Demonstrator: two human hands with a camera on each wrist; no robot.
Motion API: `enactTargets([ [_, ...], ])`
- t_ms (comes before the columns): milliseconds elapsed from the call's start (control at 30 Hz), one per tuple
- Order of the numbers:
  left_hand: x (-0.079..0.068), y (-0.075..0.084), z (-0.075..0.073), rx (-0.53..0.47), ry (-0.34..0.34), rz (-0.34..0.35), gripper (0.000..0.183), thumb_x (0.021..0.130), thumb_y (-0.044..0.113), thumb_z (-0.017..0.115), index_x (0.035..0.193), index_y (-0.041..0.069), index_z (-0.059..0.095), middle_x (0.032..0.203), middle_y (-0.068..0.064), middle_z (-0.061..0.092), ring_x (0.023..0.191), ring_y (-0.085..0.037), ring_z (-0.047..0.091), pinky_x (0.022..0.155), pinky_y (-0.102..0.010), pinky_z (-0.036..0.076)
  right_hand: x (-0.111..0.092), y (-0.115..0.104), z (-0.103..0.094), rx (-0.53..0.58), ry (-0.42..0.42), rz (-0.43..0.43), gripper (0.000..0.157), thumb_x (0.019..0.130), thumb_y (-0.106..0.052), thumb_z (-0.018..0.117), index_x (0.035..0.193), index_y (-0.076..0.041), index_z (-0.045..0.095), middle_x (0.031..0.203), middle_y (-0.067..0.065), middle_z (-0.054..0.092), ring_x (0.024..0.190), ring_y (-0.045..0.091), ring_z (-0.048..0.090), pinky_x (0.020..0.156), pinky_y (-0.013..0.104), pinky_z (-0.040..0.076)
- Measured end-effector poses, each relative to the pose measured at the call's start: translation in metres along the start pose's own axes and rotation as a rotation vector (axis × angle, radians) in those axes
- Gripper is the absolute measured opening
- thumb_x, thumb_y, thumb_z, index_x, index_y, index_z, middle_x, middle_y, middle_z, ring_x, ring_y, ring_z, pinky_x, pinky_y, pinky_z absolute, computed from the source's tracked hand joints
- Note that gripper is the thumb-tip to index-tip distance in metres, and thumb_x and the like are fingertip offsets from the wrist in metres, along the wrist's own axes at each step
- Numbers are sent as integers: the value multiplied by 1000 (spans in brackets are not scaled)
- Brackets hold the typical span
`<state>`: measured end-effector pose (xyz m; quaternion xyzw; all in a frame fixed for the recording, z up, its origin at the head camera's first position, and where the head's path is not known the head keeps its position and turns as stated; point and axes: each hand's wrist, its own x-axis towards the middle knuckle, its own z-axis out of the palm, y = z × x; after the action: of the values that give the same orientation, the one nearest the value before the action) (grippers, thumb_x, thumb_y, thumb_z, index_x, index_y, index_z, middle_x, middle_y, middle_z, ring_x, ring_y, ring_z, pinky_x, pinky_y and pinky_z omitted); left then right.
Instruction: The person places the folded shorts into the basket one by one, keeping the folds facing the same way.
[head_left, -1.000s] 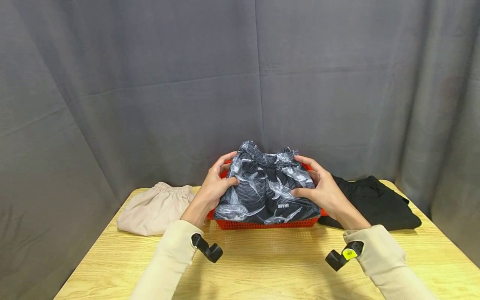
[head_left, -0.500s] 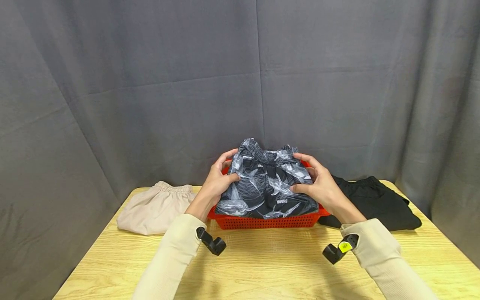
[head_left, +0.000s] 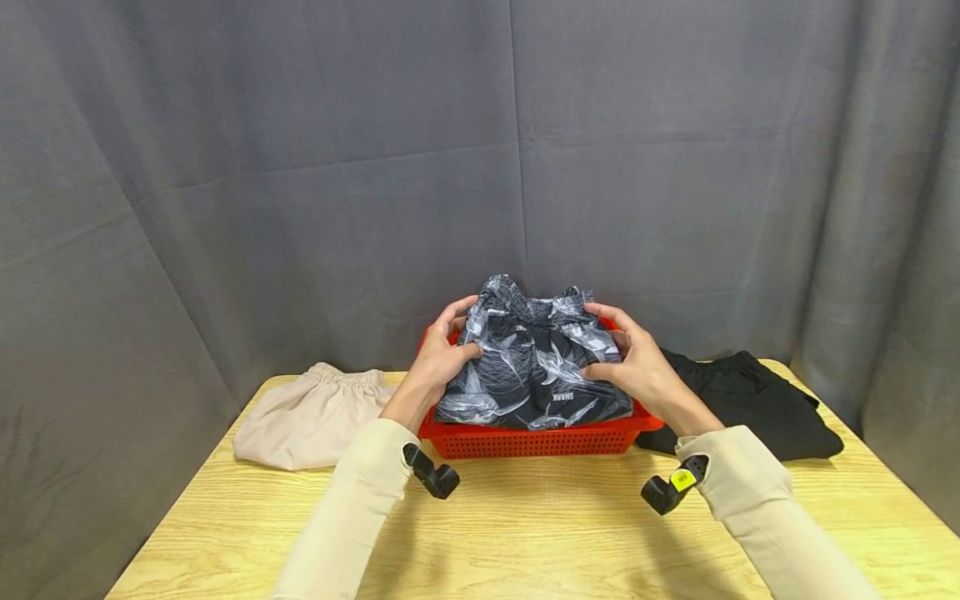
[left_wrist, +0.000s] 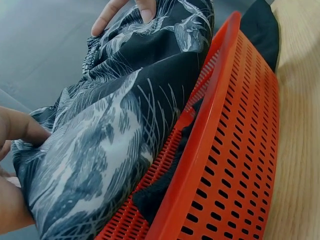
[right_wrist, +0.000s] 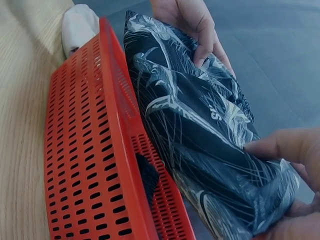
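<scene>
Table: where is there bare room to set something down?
The table is bare in front of the basket, between the sleeves, and at the near left and right, in front of beige shorts and black shorts. The back is crowded: they flank the basket, printed shorts held over it.

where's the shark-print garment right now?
Head view, centre: the shark-print garment is held between the left hand and right hand, over the red basket.

Gray curtain point(head_left: 360, 167) behind wooden table point(head_left: 532, 525).
</scene>
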<state>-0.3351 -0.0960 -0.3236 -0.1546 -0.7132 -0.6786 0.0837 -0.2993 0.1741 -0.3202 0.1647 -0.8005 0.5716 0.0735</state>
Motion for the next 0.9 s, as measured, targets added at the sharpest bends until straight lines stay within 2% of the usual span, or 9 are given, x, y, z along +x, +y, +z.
enactTargets([
  [233, 8, -7, 3, 12, 13, 3, 78, 69, -21, 56, 139, 14, 51, 120, -15, 56, 99, -22, 54, 78, -29, 43, 7, 9, 1, -19, 8, -6, 91, 70, 10, 74, 148, -22, 39, 119, 24, 55, 99, 33, 56, 78, 36, 50],
  [433, 12, -13, 3, 28, 30, -22, 78, 69, -21, 57, 139, 14, 51, 121, -15, 55, 99, -22, 53, 78, -29, 42, 11, 15, 4, -20, 12, -12, 91, 70, 12, 72, 148, -21, 38, 121, 24, 54, 100, 33, 55, 78, 38, 50],
  [633, 14, -14, 2, 58, 39, -44, 77, 71, -20, 58, 139, 16, 52, 123, -13, 53, 102, -24, 51, 79, -31, 40, 15, 19, 7, -38, 19, -4, 91, 71, 11, 72, 149, -22, 38, 131, 21, 48, 107, 34, 51, 84, 45, 48],
  [900, 18, -16, 0, 71, 50, -53, 77, 71, -20, 57, 138, 19, 54, 129, -14, 49, 104, -24, 49, 78, -33, 39, 19, 22, 11, -43, 37, -4, 91, 72, 12, 70, 149, -22, 37, 127, 22, 51, 105, 34, 51, 84, 45, 47],
])
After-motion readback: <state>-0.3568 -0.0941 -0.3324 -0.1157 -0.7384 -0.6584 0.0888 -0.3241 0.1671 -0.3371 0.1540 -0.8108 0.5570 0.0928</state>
